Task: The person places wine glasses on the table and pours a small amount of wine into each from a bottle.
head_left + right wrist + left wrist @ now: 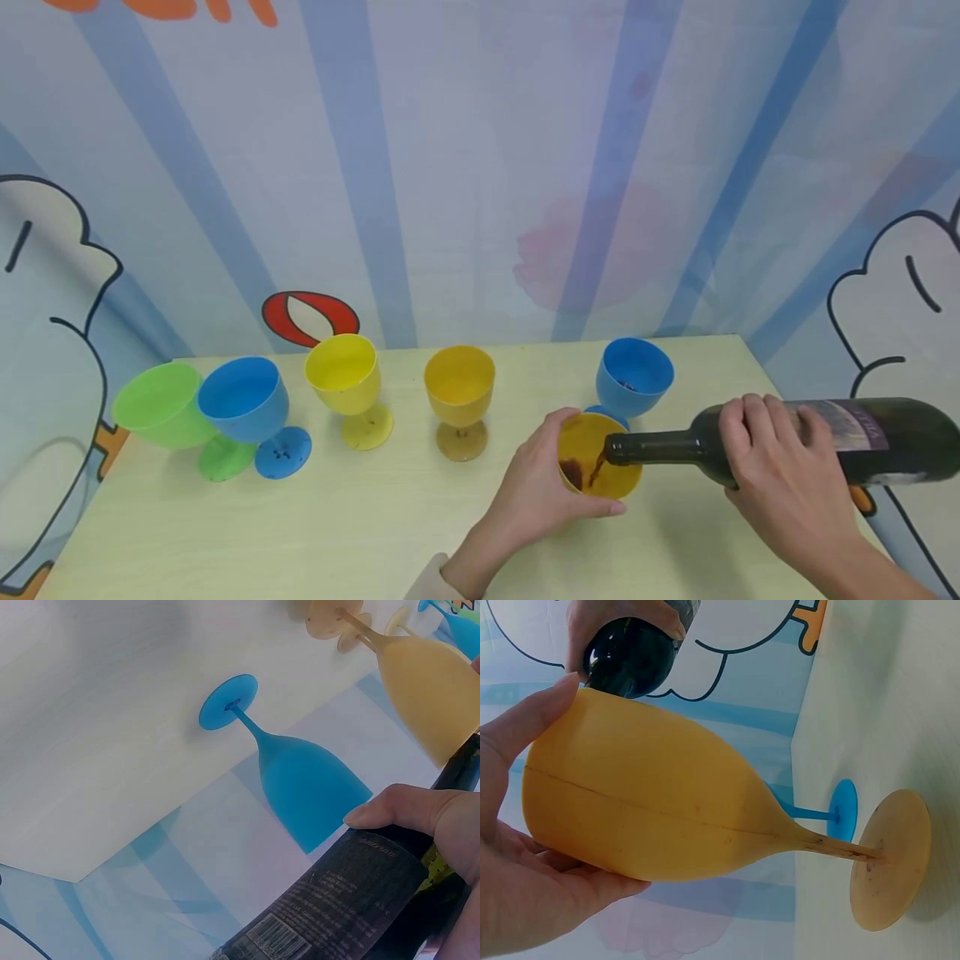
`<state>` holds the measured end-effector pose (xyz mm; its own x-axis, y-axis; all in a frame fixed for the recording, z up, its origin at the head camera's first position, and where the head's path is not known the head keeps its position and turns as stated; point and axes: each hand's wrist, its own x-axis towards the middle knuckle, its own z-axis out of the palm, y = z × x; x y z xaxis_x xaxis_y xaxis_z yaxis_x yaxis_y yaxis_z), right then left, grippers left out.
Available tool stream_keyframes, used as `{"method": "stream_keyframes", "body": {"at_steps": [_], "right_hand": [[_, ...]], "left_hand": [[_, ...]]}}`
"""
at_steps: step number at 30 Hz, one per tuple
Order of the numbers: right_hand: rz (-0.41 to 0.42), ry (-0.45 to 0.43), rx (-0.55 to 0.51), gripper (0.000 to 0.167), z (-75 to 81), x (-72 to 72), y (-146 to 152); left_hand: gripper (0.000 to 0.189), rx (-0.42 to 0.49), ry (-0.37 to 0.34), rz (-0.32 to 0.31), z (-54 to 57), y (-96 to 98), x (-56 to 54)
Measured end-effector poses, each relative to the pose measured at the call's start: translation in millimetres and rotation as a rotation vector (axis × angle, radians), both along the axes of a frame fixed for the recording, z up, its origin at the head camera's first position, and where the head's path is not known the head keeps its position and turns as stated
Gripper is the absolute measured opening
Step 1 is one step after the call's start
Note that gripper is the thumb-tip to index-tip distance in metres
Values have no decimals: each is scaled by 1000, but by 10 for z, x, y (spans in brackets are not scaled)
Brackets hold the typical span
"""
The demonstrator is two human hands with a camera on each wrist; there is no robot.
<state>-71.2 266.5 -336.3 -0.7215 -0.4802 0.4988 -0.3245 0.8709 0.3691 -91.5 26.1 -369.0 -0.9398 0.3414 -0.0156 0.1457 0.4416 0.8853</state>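
My left hand (534,483) grips an orange-yellow goblet (619,482) by its bowl, thumb on the near side and fingers round the far side. Seen from the left wrist, the goblet's stem and round foot (892,862) reach down close to the table. My right hand (787,479) holds a dark glass wine bottle (911,433) near its shoulder, tilted on its side with the neck over the goblet's rim. A thin dark stream (597,470) runs from its mouth, and dark liquid (572,473) lies in the bowl. Just behind stands a blue goblet (635,379).
Toward the left of the pale table (300,533) stand a green goblet (159,408), another blue goblet (243,400), a bright yellow goblet (345,375) and an amber goblet (460,387). A striped blue printed backdrop (480,167) hangs behind the table's back edge.
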Motion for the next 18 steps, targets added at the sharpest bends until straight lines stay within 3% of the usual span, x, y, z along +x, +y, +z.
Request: {"method": "stream_keyframes", "body": {"at_steps": [18], "right_hand": [[-12,-27,7,82,6,-9,-15]], "left_hand": [[89,-6,16,6,-28,-17,-1]]}}
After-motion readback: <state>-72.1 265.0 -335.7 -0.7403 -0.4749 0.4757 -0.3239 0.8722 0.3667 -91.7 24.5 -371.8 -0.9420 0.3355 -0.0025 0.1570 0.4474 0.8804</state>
